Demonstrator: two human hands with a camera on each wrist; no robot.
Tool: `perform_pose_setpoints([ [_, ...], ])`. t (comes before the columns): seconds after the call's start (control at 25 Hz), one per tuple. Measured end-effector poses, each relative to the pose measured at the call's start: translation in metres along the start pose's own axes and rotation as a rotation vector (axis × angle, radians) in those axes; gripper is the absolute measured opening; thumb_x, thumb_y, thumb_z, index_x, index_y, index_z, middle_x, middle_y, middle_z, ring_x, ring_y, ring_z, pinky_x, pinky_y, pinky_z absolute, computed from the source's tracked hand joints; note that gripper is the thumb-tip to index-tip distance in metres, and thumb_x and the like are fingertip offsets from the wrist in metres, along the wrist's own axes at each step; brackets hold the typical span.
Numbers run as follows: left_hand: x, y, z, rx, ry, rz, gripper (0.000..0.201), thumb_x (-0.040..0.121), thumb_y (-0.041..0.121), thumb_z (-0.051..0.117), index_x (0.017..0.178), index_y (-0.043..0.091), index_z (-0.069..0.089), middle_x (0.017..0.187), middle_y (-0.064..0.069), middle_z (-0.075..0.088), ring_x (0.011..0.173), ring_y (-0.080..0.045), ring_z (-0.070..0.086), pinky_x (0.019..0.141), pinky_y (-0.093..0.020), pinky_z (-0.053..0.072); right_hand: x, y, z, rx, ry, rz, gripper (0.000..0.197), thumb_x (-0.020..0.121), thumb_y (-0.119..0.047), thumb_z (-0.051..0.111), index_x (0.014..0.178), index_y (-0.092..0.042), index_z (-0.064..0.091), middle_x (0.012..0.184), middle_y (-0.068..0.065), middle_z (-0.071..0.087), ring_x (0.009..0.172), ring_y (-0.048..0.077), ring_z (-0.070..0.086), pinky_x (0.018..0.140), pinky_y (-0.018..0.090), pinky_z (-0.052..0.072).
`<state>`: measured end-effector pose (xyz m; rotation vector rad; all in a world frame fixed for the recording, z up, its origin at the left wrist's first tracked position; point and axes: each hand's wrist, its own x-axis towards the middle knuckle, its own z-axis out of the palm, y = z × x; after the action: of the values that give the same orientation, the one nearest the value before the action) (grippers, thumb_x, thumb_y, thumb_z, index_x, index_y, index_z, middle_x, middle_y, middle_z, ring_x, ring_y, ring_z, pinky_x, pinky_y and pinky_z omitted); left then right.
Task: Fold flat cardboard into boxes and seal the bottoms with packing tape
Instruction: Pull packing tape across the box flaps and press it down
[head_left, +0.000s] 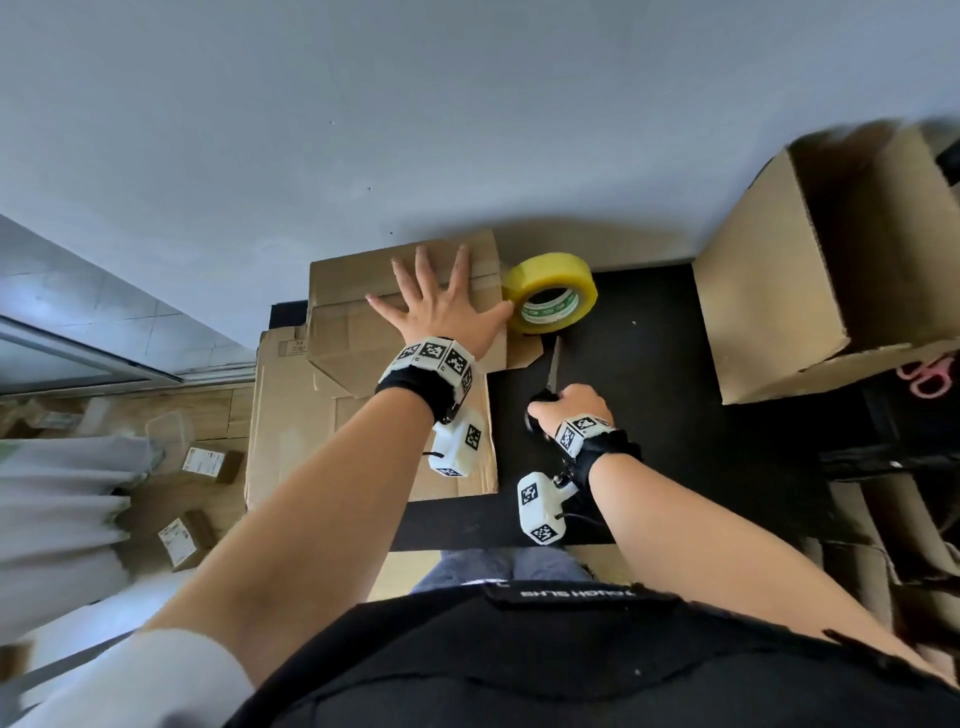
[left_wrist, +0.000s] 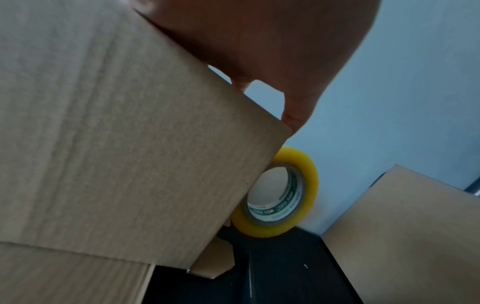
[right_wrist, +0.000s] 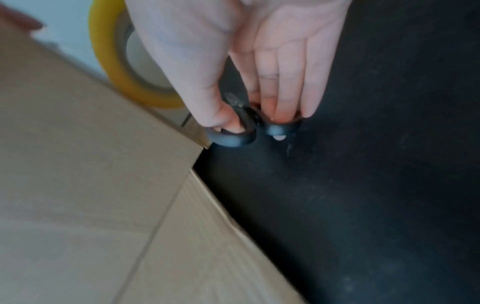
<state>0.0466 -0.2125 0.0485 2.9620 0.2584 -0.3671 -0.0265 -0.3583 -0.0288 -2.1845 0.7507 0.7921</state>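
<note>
The right hand (head_left: 571, 402) is gripping the black scissors (head_left: 554, 371) on the worktop (head_left: 649, 364), blades pointing away toward the tape roll (head_left: 551, 292). Farther, the left hand (head_left: 441, 306) is pressing the folded box (head_left: 358, 332) with flat, spread fingers (head_left: 423, 262), the roll just right of it.

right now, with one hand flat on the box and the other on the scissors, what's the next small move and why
Probably lift the scissors toward the tape roll to cut the tape. The right hand has its fingers in the black handles while the blades lie on the black table; the left hand presses flat on the folded box, and the roll stands against that box.
</note>
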Motion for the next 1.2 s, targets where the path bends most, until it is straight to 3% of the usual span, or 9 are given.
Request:
perform_pose_setpoints([
  [0.08,0.0,-0.001,-0.001,0.015,-0.043,0.0,0.089,0.079,0.083,0.031,0.153,0.045,-0.001,0.164,-0.004,-0.012,0.148,-0.035,-0.019,0.107,-0.074,-0.011,-0.003,-0.001,-0.003,0.136,-0.081,0.032,0.014,0.066,-0.026,0.069,0.067,-0.013,0.069,0.06,0.002,0.069,0.06,0.019,0.067,0.052,0.024,0.049],
  [0.2,-0.001,-0.003,-0.005,0.019,-0.097,-0.004,0.086,0.081,0.084,0.022,0.152,0.046,-0.007,0.163,-0.001,-0.017,0.147,-0.033,-0.023,0.106,-0.073,-0.012,-0.003,-0.001,-0.003,0.313,-0.144,0.025,0.018,0.067,-0.021,0.068,0.077,-0.007,0.072,0.066,0.007,0.073,0.068,0.024,0.073,0.072,0.031,0.06],
  [0.28,-0.001,-0.003,-0.01,0.005,-0.134,-0.009,0.081,0.084,0.081,0.02,0.152,0.046,-0.008,0.162,0.001,-0.019,0.146,-0.033,-0.024,0.106,-0.074,-0.012,-0.007,0.001,-0.003,0.422,-0.193,-0.031,0.017,0.077,-0.016,0.068,0.087,-0.003,0.073,0.07,0.009,0.073,0.065,0.022,0.072,0.06,0.023,0.057],
  [0.4,-0.003,-0.004,-0.018,-0.008,-0.179,0.004,0.08,0.086,0.077,0.026,0.152,0.046,-0.007,0.162,0.001,-0.021,0.146,-0.033,-0.025,0.107,-0.074,-0.012,-0.021,0.006,0.001,0.617,-0.194,-0.107,0.014,0.087,-0.027,0.071,0.091,-0.014,0.069,0.086,0.006,0.074,0.066,0.015,0.071,0.04,0.015,0.04],
  [0.56,-0.006,-0.007,-0.024,-0.022,-0.201,0.026,0.081,0.086,0.076,0.032,0.152,0.046,-0.004,0.162,0.002,-0.02,0.147,-0.032,-0.024,0.108,-0.073,-0.009,-0.039,0.007,-0.002,0.91,-0.392,-0.153,0.019,0.091,-0.015,0.067,0.108,-0.014,0.06,0.095,0.006,0.071,0.083,0.019,0.07,0.068,0.024,0.047],
  [0.64,-0.007,-0.008,-0.024,-0.023,-0.202,0.028,0.081,0.086,0.076,0.034,0.152,0.047,-0.004,0.162,0.002,-0.019,0.147,-0.032,-0.023,0.109,-0.072,-0.009,-0.045,0.005,-0.005,0.935,-0.456,-0.185,0.02,0.093,-0.012,0.063,0.112,-0.016,0.06,0.093,0.006,0.07,0.081,0.019,0.071,0.072,0.026,0.048],
  [0.88,-0.005,-0.01,-0.022,-0.043,-0.18,0.038,0.081,0.086,0.074,0.038,0.152,0.048,-0.001,0.163,0.003,-0.016,0.147,-0.03,-0.023,0.108,-0.072,-0.009,-0.043,-0.013,-0.016,1.013,-0.461,-0.142,0.016,0.089,-0.029,0.066,0.097,-0.015,0.065,0.069,0.003,0.062,0.069,0.021,0.071,0.073,0.028,0.045],
  [1.08,0.0,-0.006,-0.02,-0.098,-0.143,-0.003,0.082,0.084,0.073,0.038,0.153,0.045,0.003,0.164,0.006,-0.009,0.148,-0.026,-0.02,0.109,-0.07,-0.01,-0.036,-0.011,-0.021,0.995,-0.547,-0.188,0.037,0.088,-0.052,0.06,0.094,-0.016,0.064,0.07,0.004,0.057,0.091,0.029,0.069,0.07,0.029,0.046],
  [1.2,0.001,-0.003,-0.016,-0.132,-0.108,-0.036,0.084,0.083,0.077,0.031,0.154,0.041,0.003,0.164,0.007,-0.007,0.149,-0.024,-0.02,0.109,-0.069,-0.013,-0.031,-0.017,-0.023,0.975,-0.552,-0.184,0.04,0.087,-0.055,0.059,0.094,-0.016,0.063,0.072,0.005,0.055,0.088,0.029,0.068,0.068,0.028,0.046],
])
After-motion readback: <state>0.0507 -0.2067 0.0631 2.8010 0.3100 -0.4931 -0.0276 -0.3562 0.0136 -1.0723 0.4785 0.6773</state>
